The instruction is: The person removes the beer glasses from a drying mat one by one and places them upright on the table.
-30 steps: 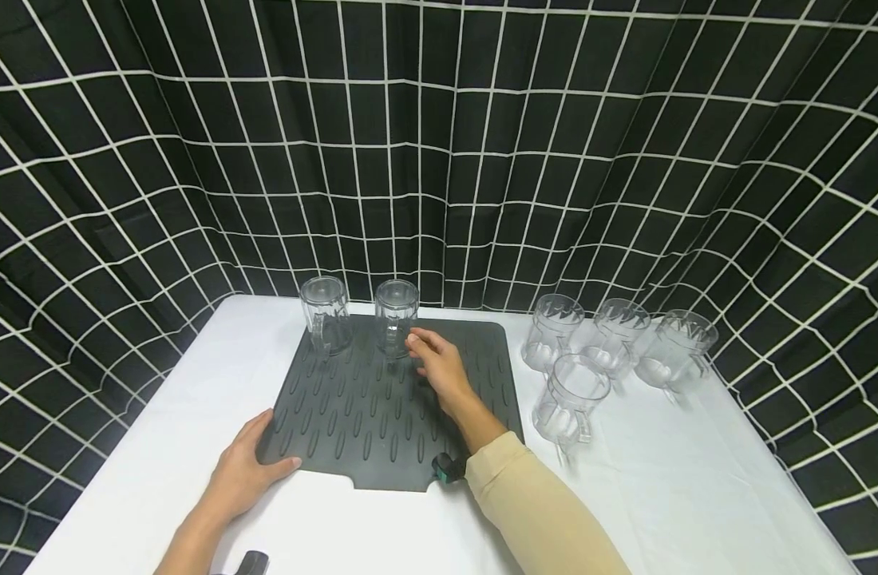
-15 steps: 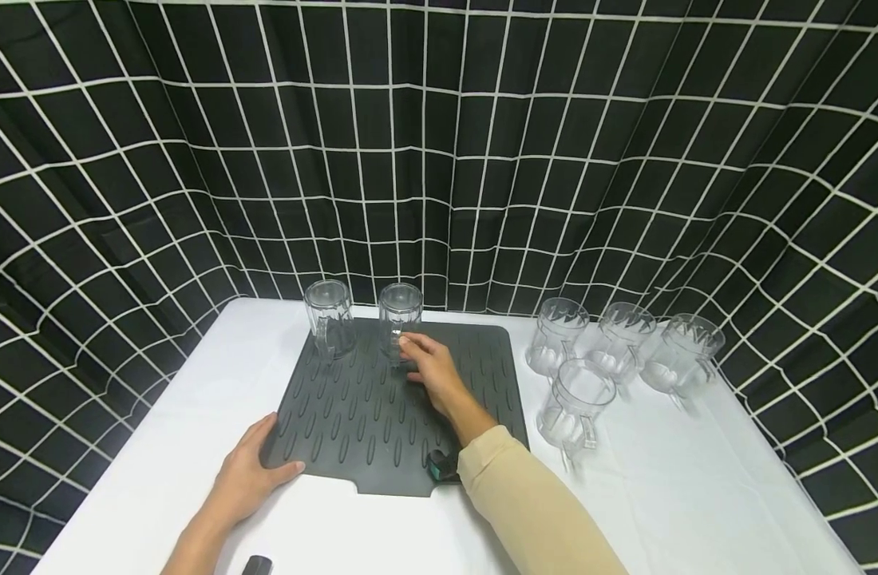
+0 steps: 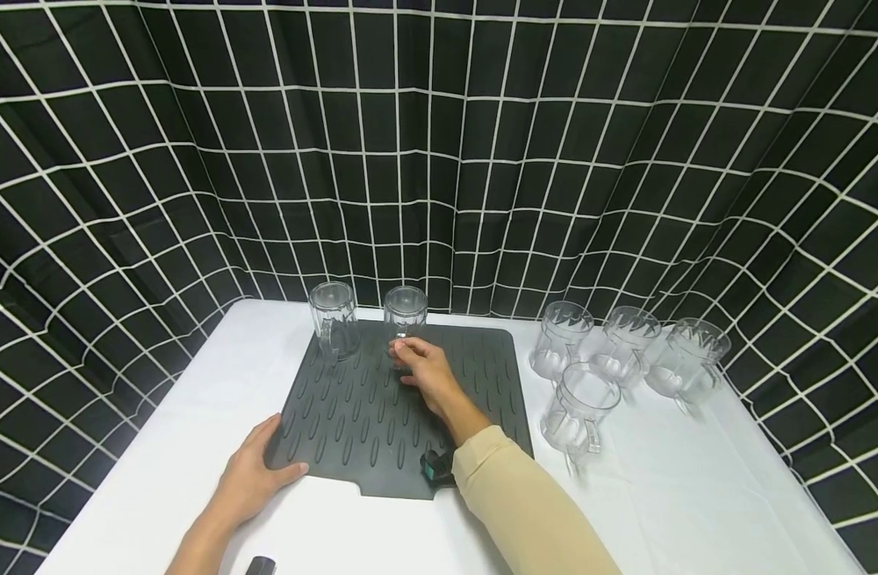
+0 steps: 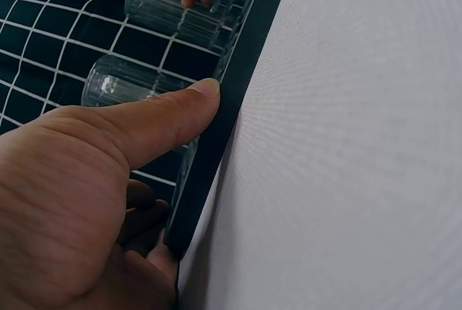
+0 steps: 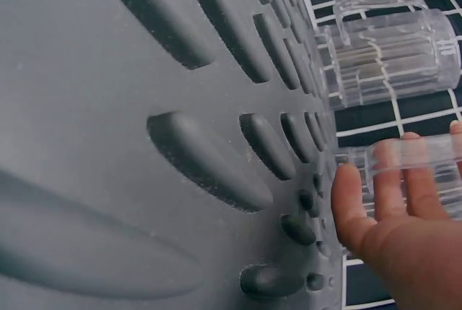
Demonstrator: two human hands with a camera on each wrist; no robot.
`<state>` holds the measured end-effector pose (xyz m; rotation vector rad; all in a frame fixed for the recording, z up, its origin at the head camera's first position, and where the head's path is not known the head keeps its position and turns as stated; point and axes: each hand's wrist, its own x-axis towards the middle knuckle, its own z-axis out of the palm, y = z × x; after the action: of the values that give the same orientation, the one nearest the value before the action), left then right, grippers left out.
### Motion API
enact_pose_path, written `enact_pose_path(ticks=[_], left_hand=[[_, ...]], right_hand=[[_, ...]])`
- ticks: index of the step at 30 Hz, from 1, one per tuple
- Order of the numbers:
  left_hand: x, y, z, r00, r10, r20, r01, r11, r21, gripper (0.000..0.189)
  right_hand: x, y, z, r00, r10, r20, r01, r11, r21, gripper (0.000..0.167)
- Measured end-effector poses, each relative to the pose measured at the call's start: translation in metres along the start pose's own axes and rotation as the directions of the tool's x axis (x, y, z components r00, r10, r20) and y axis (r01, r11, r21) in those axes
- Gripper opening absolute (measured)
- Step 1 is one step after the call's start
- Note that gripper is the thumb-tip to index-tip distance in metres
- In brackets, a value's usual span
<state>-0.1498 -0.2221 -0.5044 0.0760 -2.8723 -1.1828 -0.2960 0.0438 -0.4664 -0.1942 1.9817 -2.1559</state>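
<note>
A dark grey ribbed drying mat (image 3: 381,415) lies on the table. At its front left corner rests my left hand (image 3: 248,475), thumb (image 4: 173,111) straight along the front edge and fingers at the left edge. Two clear mugs stand upside down on the mat's far side: the left mug (image 3: 334,319) and the right mug (image 3: 406,303). My right hand (image 3: 428,371) pinches the right mug's handle, which the fingers partly hide in the head view. In the right wrist view the fingers (image 5: 386,187) lie against that handle, with the left mug (image 5: 397,57) beyond.
Several clear mugs stand upright right of the mat, the nearest mug (image 3: 579,407) in front of a back row. A dark curtain (image 3: 446,160) with white grid lines surrounds the white table (image 3: 669,487) behind and at the sides. A small dark object (image 3: 261,565) shows at the bottom edge.
My right hand has moved slightly left and nearer, from beside the right mug to its handle. The left hand stays at the mat corner. The head view has shifted a little.
</note>
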Motion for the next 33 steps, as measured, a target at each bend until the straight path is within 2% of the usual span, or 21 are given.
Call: enact_pose_path(ticks=[8,19,26,33], left_hand=[[-0.001,0.000,-0.002,1.000,0.000,0.008,0.000,1.000,-0.003,0.096],[0.001,0.001,0.001,1.000,-0.002,0.002,0.002,1.000,0.011,0.097],[0.000,0.002,0.000,1.000,-0.002,0.002,0.002,1.000,0.014,0.095],[-0.001,0.003,0.000,1.000,-0.026,0.007,0.026,0.999,0.020,0.096]], right_hand=[[-0.002,0.003,0.002,0.996,-0.053,-0.078,0.056,0.998,0.036,0.019],[-0.029,-0.012,-0.008,0.990,-0.118,-0.080,0.123,0.991,0.060,0.013],[-0.048,-0.018,-0.020,0.988,-0.129,-0.081,0.136,0.987,0.081,0.016],[-0.067,-0.022,-0.030,0.984,-0.172,-0.056,0.174,0.983,0.050,0.018]])
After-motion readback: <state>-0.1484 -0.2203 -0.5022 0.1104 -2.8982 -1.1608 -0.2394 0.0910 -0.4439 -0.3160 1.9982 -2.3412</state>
